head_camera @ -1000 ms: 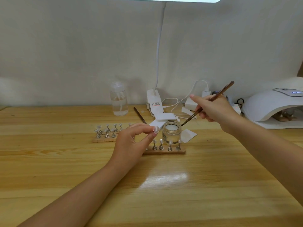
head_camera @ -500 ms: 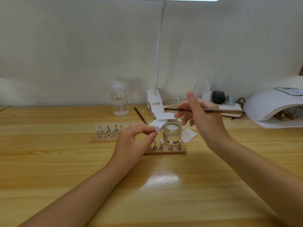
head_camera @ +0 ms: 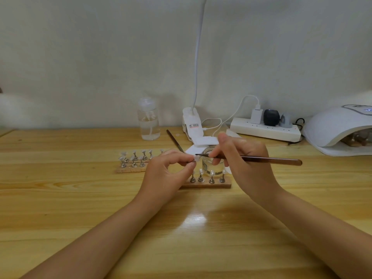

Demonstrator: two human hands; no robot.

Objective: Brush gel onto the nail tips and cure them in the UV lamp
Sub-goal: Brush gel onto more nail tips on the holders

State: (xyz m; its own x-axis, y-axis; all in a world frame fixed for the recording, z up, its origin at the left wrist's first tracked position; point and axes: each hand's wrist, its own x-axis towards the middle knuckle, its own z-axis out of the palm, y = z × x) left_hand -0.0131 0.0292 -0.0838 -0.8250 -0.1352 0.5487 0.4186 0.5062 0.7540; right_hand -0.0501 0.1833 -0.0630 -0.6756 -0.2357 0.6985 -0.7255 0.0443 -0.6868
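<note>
Pinching a nail tip between thumb and forefinger, the left hand held it above the wooden table, just ahead of the near holder strip. The right hand gripped the brush, its point at the tip. The UV lamp stood at far right.

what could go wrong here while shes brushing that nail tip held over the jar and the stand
1. The left hand pinches the small nail tip only at its edge; pressure from the brush could flip it loose.
2. The right hand works just above the open glass jar and the wooden stand of mounted tips, so a wrist bump might tip them.
3. Wet gel could smear onto the pinching fingers before reaching the UV lamp.
</note>
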